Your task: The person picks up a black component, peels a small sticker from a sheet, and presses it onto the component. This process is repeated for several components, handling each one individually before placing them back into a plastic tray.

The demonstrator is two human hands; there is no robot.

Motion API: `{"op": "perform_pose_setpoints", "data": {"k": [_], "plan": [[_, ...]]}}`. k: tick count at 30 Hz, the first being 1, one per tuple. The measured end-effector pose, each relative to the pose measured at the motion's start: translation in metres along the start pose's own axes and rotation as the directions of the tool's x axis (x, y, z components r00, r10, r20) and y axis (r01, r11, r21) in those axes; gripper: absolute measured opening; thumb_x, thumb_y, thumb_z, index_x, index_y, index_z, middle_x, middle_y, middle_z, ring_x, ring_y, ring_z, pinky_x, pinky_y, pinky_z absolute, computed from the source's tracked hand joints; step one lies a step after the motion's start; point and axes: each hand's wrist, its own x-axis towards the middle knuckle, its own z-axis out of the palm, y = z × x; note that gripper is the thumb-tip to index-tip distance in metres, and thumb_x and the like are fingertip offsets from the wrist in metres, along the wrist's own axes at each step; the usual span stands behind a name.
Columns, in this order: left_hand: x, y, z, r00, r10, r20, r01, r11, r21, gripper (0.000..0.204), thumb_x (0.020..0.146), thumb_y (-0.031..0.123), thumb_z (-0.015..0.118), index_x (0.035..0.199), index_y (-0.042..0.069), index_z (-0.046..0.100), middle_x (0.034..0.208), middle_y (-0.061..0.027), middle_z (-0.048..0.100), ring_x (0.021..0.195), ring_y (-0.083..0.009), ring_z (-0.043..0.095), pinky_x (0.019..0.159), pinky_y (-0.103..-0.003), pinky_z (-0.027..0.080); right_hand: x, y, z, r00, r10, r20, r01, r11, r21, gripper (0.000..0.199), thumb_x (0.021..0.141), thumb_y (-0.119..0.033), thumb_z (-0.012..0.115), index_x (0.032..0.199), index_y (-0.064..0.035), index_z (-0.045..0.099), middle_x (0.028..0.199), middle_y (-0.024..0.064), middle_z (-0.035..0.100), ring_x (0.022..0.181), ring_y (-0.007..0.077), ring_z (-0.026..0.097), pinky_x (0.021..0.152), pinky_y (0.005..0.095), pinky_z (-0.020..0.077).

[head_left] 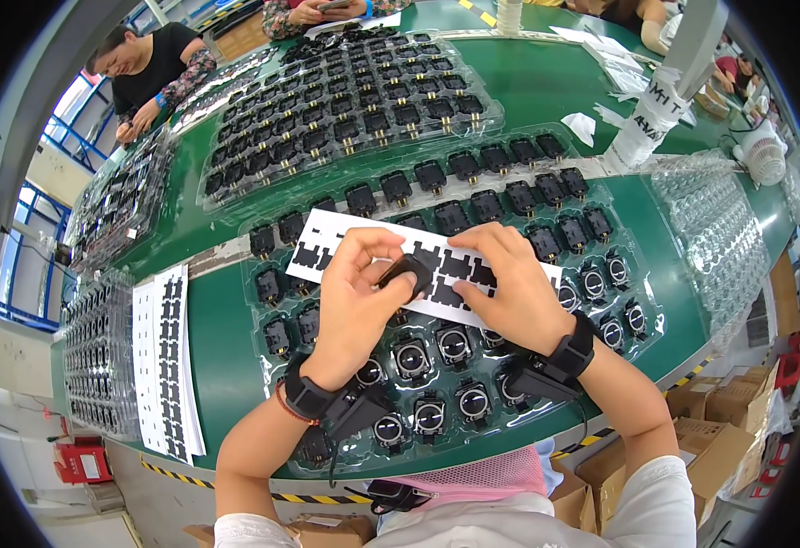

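In the head view, the left hand (356, 290) pinches a small black part (408, 271) between thumb and fingertips, just beside the right hand (508, 285), which presses its closed fingers on a white sticker sheet (327, 239). The sheet's long axis runs left to right, tilting down toward the right, above the clear tray (656, 315) of round black components.

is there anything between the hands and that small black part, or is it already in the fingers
Nothing visible stands between them. The left hand pinches the small black part in its fingertips, above the white sticker sheet. The right hand presses on that sheet, beside the part.
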Motion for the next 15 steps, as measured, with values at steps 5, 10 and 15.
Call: {"op": "perform_pose_setpoints", "data": {"k": [5, 10, 15], "plan": [[0.003, 0.049, -0.011, 0.980, -0.002, 0.201, 0.005, 1.000, -0.017, 0.028, 0.077, -0.008, 0.053, 0.105, -0.002, 0.055, 0.098, -0.0062, 0.054, 0.085, -0.0124, 0.055, 0.075, -0.025, 0.047, -0.004, 0.000, -0.005, 0.999, 0.044, 0.019, -0.042, 0.995, -0.094, 0.051, 0.066, -0.006, 0.071, 0.114, -0.0076, 0.054, 0.113, 0.0087, 0.053, 0.109, 0.0287, 0.045, 0.092, 0.0385, 0.0315], [-0.037, 0.096, -0.035, 0.979, -0.009, 0.204, -0.094, 0.866, 0.490, 0.029, 0.074, -0.006, 0.067, 0.101, 0.002, 0.060, 0.092, -0.0016, 0.057, 0.081, -0.0055, 0.053, 0.072, -0.019, 0.044, -0.003, 0.002, -0.001, 1.000, 0.026, 0.013, -0.025, 0.992, -0.124, 0.048, 0.069, -0.007, 0.070, 0.114, -0.0099, 0.055, 0.115, 0.0060, 0.052, 0.109, 0.0264, 0.045, 0.091, 0.0374, 0.0310], [-0.080, 0.090, -0.054, 0.958, -0.281, 0.056, 0.165, 0.703, 0.692, 0.024, 0.072, 0.001, 0.072, 0.092, 0.001, 0.060, 0.087, -0.0041, 0.061, 0.068, -0.0074, 0.059, 0.061, -0.021, 0.046, -0.001, 0.003, 0.001, 0.996, 0.067, -0.067, -0.074, 0.991, -0.110, 0.044, 0.070, -0.003, 0.068, 0.112, -0.0096, 0.055, 0.107, 0.0053, 0.054, 0.107, 0.0255, 0.046, 0.090, 0.0382, 0.0304]]}}
